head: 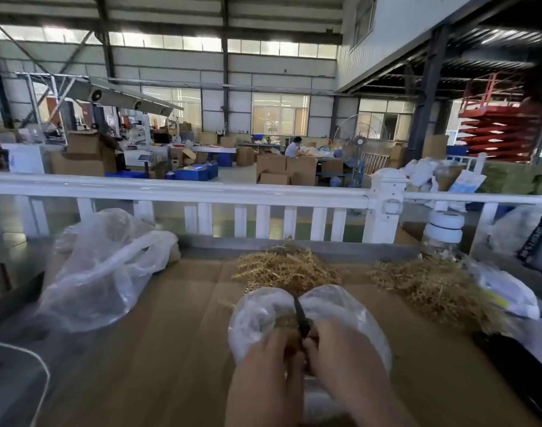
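- Hands: the left hand (273, 359) and the right hand (334, 349) are meeting at the near middle of the table. Their fingers are curling inward and pinching the lower end of the dark strip (301, 315). Blur is hiding finer finger detail.
- Strip: it is running up over the clear bag (257, 315), dividing it into two bulging lobes.
- Bag: it is lying on the cardboard sheet (159, 349), under and just beyond both hands, with straw-coloured filling showing inside.
- Straw heap (282, 266): it is lying directly behind the bag, while a second heap (430, 285) is lying apart to the right.
- Crumpled bag (109, 266): it is slumping at the sheet's left edge.
- White railing (202, 189): it is running across behind the table, with a white-capped jar (443, 232) standing beside its post.
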A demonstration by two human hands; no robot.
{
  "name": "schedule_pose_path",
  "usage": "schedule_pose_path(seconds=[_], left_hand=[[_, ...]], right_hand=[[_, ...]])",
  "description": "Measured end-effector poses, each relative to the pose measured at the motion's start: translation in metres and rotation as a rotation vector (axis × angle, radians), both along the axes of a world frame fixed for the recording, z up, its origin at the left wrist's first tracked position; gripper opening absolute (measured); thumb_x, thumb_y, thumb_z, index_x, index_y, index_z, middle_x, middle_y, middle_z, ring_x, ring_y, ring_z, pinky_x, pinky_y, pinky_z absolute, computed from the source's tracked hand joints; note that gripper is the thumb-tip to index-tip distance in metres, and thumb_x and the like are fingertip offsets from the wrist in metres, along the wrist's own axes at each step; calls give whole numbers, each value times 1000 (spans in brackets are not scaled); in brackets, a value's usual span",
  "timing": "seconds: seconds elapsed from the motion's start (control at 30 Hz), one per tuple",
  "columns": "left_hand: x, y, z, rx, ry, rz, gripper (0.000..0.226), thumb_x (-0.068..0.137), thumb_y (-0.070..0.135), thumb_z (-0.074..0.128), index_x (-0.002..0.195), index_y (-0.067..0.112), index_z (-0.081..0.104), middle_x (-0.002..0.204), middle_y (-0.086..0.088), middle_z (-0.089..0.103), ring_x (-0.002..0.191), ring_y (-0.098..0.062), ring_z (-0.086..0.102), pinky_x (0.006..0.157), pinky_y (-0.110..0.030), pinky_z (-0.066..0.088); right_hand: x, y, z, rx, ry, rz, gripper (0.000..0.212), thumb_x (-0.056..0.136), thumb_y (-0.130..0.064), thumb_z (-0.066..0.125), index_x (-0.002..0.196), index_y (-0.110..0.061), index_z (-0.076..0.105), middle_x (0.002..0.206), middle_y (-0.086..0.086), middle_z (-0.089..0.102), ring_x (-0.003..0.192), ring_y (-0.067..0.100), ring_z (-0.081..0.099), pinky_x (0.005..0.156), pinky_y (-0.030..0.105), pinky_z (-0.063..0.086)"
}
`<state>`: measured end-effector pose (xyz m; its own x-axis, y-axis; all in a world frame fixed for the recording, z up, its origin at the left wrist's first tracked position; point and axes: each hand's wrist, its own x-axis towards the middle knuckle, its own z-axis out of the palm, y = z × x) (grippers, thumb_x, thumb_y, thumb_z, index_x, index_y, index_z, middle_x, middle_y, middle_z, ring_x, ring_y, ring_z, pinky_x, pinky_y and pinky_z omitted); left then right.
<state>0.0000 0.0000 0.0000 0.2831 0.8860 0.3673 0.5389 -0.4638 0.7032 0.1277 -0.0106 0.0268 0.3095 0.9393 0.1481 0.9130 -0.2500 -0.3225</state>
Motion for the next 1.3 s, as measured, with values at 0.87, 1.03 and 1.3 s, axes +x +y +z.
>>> schedule_pose_path(seconds=[0.87, 1.03, 1.3], left_hand=[[65, 240, -4, -231, 440, 287, 23, 93, 17, 48, 112, 16, 60, 124, -10, 62, 112, -29, 58, 92, -41, 51], [79, 247, -17, -446, 683, 394, 56, 97, 32, 51, 148, 17, 38, 159, -13, 25, 144, -35, 26, 113, -52, 26], [76, 236, -24, -62, 393, 435, 6, 92, 21, 54, 87, 19, 58, 97, -3, 66, 71, -21, 54, 54, -32, 40]], right_hand=[[52, 149, -5, 49, 326, -115, 42, 81, -55, 65, 104, -21, 63, 75, -11, 62, 68, 8, 58, 56, 26, 44], [48, 172, -39, 180, 411, -91, 40, 83, -50, 66, 117, -31, 56, 75, -23, 50, 68, 1, 49, 57, 23, 39], [49, 177, -58, 298, 309, -110, 49, 86, -49, 69, 127, -24, 58, 86, -14, 65, 89, 16, 67, 61, 26, 38]])
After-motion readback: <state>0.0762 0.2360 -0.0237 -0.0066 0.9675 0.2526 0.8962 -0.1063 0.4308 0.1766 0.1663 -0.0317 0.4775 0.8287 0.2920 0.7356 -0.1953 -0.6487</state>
